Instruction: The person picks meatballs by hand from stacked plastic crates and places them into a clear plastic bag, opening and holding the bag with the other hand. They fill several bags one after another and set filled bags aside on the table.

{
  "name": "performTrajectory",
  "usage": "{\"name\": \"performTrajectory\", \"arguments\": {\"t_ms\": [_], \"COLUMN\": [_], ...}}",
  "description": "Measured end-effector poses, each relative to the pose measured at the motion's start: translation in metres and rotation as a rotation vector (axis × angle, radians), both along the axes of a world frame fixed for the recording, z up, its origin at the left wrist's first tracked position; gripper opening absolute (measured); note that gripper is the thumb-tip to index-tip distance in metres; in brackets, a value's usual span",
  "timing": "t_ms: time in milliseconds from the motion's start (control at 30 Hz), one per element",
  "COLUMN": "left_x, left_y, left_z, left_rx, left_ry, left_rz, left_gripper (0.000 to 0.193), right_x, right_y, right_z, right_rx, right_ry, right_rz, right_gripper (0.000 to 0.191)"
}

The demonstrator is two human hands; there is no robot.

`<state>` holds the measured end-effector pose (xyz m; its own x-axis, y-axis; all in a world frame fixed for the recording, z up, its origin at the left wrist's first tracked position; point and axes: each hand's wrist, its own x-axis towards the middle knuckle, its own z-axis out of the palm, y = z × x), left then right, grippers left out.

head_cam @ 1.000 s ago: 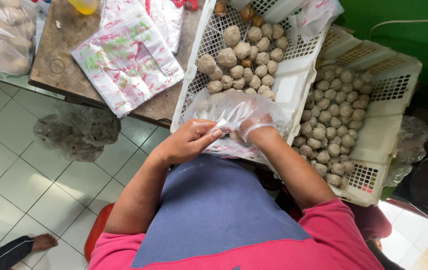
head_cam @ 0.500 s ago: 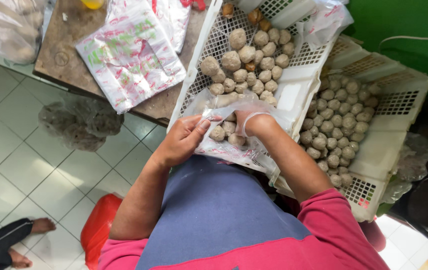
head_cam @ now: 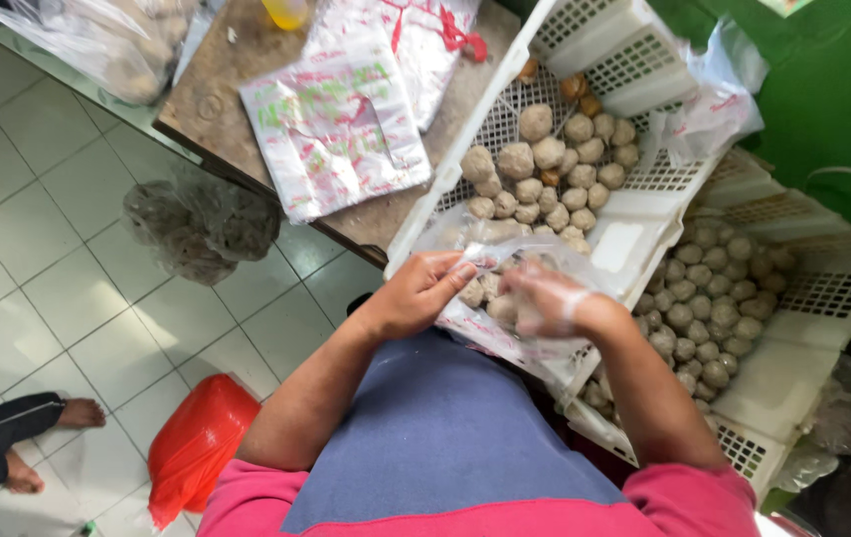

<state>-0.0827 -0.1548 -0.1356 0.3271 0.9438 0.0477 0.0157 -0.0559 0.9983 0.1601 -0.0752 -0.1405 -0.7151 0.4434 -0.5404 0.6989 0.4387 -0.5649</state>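
My left hand (head_cam: 419,294) pinches the near edge of a clear plastic bag (head_cam: 490,261) holding several beige meatballs. My right hand (head_cam: 548,298), wrapped in a thin plastic glove, is inside or against the bag's mouth and is blurred. The bag rests at the front rim of a white perforated crate (head_cam: 634,234) with a pile of meatballs (head_cam: 545,174) in it. A second white crate (head_cam: 823,298), to the right and lower, holds many more meatballs (head_cam: 704,298).
A wooden table (head_cam: 217,94) carries a stack of printed plastic bags (head_cam: 336,129) and a yellow bottle (head_cam: 286,12). Filled clear bags (head_cam: 202,229) lie on the tiled floor. A red plastic bag (head_cam: 197,452) sits by my knee. Another person's bare feet (head_cam: 48,443) are at lower left.
My view shifted slightly. My right hand moved lower onto the bag, which now holds more meatballs; my left hand keeps its grip on the bag's edge.
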Motion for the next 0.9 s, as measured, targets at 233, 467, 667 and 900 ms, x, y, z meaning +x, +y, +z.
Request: {"name": "performTrajectory", "arguments": {"t_ms": [233, 467, 667, 900], "left_x": [0.000, 0.002, 0.006, 0.017], "left_y": [0.005, 0.009, 0.008, 0.016], "left_z": [0.005, 0.011, -0.004, -0.024], "left_rx": [-0.033, -0.146, -0.232, -0.166], "left_ry": [-0.008, 0.042, -0.025, -0.395], "left_rz": [-0.053, -0.064, -0.077, 0.016], "left_gripper": [0.038, 0.040, 0.039, 0.034], "right_x": [0.028, -0.036, 0.024, -0.027], "right_y": [0.048, 0.114, -0.004, -0.036], "right_z": [0.022, -0.011, -0.013, -0.036], "right_rx": [-0.773, 0.307, -0.257, 0.426], "right_ry": [1.273, 0.883, 1.086, -0.219], "right_rz": [-0.178, -0.747, -0.706, -0.133], "right_gripper": [0.042, 0.051, 0.007, 0.033]}}
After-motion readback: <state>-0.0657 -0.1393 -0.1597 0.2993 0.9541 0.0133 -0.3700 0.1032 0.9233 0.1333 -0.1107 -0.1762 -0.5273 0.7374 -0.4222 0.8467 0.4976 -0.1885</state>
